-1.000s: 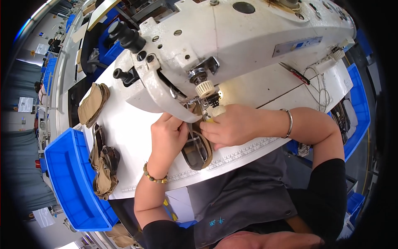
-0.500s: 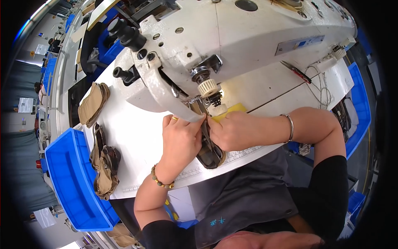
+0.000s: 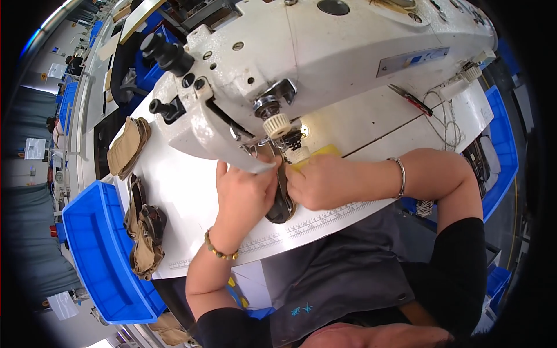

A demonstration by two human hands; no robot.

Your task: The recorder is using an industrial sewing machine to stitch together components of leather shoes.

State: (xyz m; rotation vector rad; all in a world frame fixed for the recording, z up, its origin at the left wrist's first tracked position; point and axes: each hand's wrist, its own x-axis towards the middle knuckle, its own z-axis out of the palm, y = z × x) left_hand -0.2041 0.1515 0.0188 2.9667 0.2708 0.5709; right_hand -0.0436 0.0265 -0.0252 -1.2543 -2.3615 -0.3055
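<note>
In the head view, the dark cloth piece (image 3: 282, 210) lies on the desk (image 3: 188, 197) between the left hand (image 3: 246, 188) and right hand (image 3: 320, 181), its long axis running from under the sewing machine (image 3: 342, 61) toward the person. Both hands touch it, about equally near; with fingertips partly hidden, I cannot tell whether either grip clamps it.

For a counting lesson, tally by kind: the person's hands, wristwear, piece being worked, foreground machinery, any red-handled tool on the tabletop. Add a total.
Hands (left hand, right hand): 2
Wristwear (beaded bracelet, silver bangle): 2
Dark workpiece: 1
Sewing machine: 1
Red-handled tool: 1
Total: 7
</note>
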